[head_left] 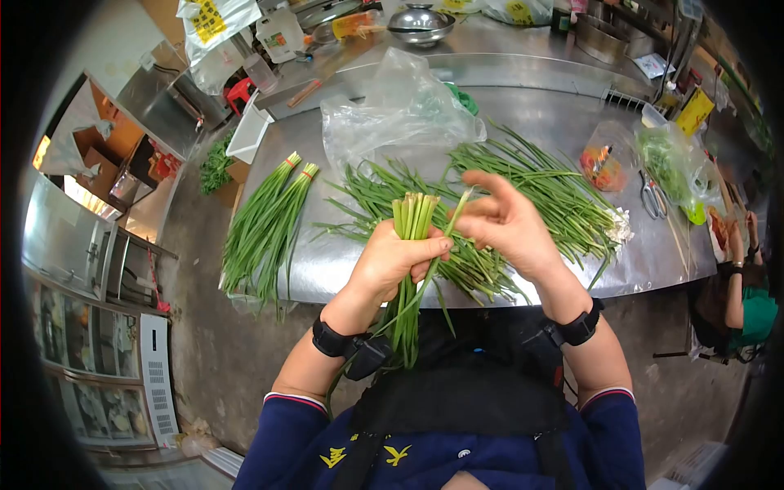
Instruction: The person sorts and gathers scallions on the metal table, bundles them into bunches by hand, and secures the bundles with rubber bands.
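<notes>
My left hand (398, 253) is wrapped round an upright bunch of green stalks (406, 306), pale cut ends up and leaves hanging below. Just right of it, my right hand (500, 214) has its thumb and index finger close to the tip of a single stalk (458, 214) that leans out from the bunch. Whether those fingers grip it is not clear. Loose green stalks (482, 269) lie on the metal table behind and below my hands, and a larger pile (547, 184) lies to the right. Two bundles (265, 220) tied with red bands rest at the left.
A clear plastic bag (396, 118) lies at the table's back. Scissors (652, 196), a bag with orange and red contents (605, 157) and bagged greens (663, 162) are on the right. A metal bowl (420, 26) stands on the back counter. Another person (745, 302) is at the far right.
</notes>
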Action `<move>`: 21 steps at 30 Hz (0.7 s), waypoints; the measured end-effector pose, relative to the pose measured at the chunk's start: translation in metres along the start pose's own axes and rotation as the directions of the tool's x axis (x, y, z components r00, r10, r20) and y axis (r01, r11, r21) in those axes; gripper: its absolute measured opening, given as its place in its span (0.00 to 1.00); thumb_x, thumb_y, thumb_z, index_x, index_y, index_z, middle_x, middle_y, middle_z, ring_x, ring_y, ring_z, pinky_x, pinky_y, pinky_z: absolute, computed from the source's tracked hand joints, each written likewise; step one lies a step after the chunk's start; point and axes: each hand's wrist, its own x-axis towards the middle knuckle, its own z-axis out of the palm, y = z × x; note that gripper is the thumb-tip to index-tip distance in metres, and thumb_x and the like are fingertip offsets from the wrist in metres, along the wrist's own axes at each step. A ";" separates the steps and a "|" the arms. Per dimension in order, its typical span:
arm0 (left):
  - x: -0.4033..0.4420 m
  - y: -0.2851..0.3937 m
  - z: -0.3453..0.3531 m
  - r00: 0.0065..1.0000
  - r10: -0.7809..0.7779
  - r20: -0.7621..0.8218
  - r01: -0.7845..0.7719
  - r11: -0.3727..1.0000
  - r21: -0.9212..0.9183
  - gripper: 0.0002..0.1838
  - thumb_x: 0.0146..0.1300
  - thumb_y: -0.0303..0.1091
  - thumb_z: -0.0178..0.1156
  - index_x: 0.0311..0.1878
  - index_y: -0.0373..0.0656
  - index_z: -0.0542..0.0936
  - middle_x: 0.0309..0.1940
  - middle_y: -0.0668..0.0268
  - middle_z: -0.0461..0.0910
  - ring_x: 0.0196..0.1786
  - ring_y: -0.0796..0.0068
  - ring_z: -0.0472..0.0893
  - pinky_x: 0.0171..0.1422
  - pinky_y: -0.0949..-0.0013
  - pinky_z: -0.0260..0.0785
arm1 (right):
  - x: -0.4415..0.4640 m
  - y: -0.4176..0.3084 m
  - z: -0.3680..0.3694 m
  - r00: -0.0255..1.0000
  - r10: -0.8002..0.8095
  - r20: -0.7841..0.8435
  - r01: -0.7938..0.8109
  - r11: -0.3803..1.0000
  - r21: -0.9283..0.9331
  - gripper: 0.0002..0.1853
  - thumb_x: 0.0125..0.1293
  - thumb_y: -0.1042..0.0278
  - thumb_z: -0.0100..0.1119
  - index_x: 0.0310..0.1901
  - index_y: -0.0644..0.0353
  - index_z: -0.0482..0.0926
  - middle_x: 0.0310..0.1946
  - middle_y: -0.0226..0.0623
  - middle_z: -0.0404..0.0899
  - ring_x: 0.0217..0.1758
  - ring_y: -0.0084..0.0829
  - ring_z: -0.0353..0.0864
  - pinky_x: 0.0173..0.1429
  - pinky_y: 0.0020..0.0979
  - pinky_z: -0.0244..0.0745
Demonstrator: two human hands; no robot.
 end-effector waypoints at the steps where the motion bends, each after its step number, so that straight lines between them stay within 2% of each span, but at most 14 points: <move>1: 0.000 -0.001 0.000 1.000 -0.003 0.001 0.003 1.000 0.001 0.10 0.53 0.28 0.65 0.32 0.35 0.75 0.23 0.58 0.77 0.14 0.85 0.66 0.16 0.80 0.57 | 0.000 0.002 0.000 0.996 0.009 0.089 -0.005 0.999 -0.049 0.26 0.56 0.72 0.62 0.56 0.68 0.65 0.29 0.32 0.78 0.30 0.19 0.75 0.35 0.21 0.70; 5: -0.002 -0.001 -0.001 0.999 -0.017 0.038 0.016 0.999 0.031 0.10 0.51 0.28 0.66 0.33 0.34 0.75 0.23 0.59 0.77 0.14 0.84 0.66 0.16 0.80 0.57 | 0.008 0.007 -0.005 0.996 0.035 0.080 -0.037 0.999 0.029 0.25 0.55 0.73 0.62 0.53 0.68 0.66 0.29 0.32 0.78 0.29 0.19 0.75 0.35 0.20 0.70; 7: -0.004 0.000 -0.002 0.999 -0.022 0.041 0.020 0.999 0.041 0.11 0.51 0.28 0.66 0.32 0.34 0.75 0.23 0.59 0.77 0.14 0.84 0.67 0.16 0.80 0.57 | 0.010 0.001 -0.004 0.997 0.049 -0.066 -0.038 0.987 0.157 0.19 0.56 0.76 0.60 0.49 0.70 0.68 0.25 0.30 0.76 0.28 0.19 0.74 0.34 0.21 0.70; 9: -0.004 0.002 -0.002 0.997 -0.025 0.068 0.021 0.998 0.059 0.10 0.51 0.28 0.66 0.31 0.35 0.75 0.23 0.59 0.77 0.14 0.84 0.66 0.16 0.79 0.57 | 0.016 -0.001 -0.012 0.994 0.005 -0.111 0.011 0.990 0.140 0.19 0.57 0.75 0.60 0.48 0.69 0.68 0.25 0.31 0.76 0.27 0.18 0.74 0.33 0.20 0.70; 11: -0.008 0.002 -0.004 0.999 -0.026 0.034 0.024 0.998 0.057 0.10 0.51 0.28 0.66 0.30 0.35 0.75 0.23 0.59 0.77 0.14 0.84 0.66 0.16 0.79 0.57 | 0.028 -0.003 -0.038 0.890 -0.154 -0.429 0.258 0.946 0.195 0.18 0.58 0.72 0.59 0.48 0.68 0.68 0.25 0.31 0.76 0.26 0.19 0.73 0.33 0.20 0.70; 12: -0.010 0.002 -0.005 0.999 -0.033 0.000 0.033 0.998 0.058 0.09 0.51 0.28 0.66 0.29 0.35 0.75 0.23 0.59 0.77 0.14 0.84 0.66 0.16 0.79 0.57 | 0.026 -0.005 -0.041 0.893 -0.154 -0.423 0.257 0.946 0.198 0.18 0.58 0.72 0.59 0.48 0.68 0.68 0.25 0.31 0.76 0.26 0.19 0.73 0.33 0.20 0.70; 13: -0.010 0.002 -0.007 0.999 -0.035 -0.006 0.035 0.998 0.057 0.09 0.51 0.28 0.66 0.29 0.35 0.75 0.23 0.59 0.77 0.14 0.84 0.66 0.16 0.79 0.57 | 0.020 -0.009 -0.043 0.967 -0.078 -0.242 0.137 0.961 0.239 0.18 0.59 0.71 0.59 0.49 0.68 0.68 0.26 0.32 0.77 0.27 0.19 0.73 0.33 0.20 0.69; 14: -0.007 0.001 -0.008 1.000 -0.010 -0.005 0.010 1.000 0.017 0.09 0.52 0.28 0.66 0.30 0.35 0.75 0.23 0.59 0.77 0.14 0.84 0.66 0.16 0.80 0.58 | 0.014 -0.012 -0.043 0.998 0.002 -0.055 0.013 0.966 0.257 0.18 0.60 0.69 0.58 0.49 0.67 0.68 0.27 0.32 0.77 0.27 0.19 0.73 0.33 0.20 0.69; 15: -0.005 0.001 -0.008 1.000 0.016 -0.002 -0.016 1.000 -0.022 0.09 0.52 0.28 0.65 0.30 0.35 0.75 0.23 0.59 0.77 0.14 0.84 0.66 0.16 0.80 0.58 | 0.011 -0.014 -0.026 0.996 0.009 -0.084 0.007 0.983 0.184 0.19 0.61 0.68 0.57 0.51 0.67 0.68 0.28 0.32 0.78 0.29 0.19 0.74 0.35 0.19 0.70; 17: -0.004 0.003 -0.006 0.999 0.031 0.010 -0.030 0.999 -0.033 0.09 0.52 0.28 0.65 0.31 0.35 0.75 0.24 0.58 0.78 0.14 0.84 0.66 0.16 0.80 0.58 | 0.008 -0.014 -0.004 0.985 -0.096 -0.140 0.103 0.994 0.045 0.21 0.59 0.70 0.59 0.52 0.67 0.67 0.29 0.33 0.78 0.31 0.19 0.76 0.38 0.20 0.71; 21: -0.006 0.001 0.002 0.998 -0.002 0.065 0.006 0.998 -0.070 0.10 0.54 0.29 0.64 0.35 0.36 0.74 0.25 0.58 0.78 0.15 0.84 0.66 0.16 0.80 0.58 | 0.005 -0.018 0.005 0.997 -0.074 -0.034 0.075 0.996 0.052 0.23 0.56 0.73 0.61 0.53 0.68 0.66 0.30 0.34 0.78 0.32 0.20 0.77 0.40 0.22 0.72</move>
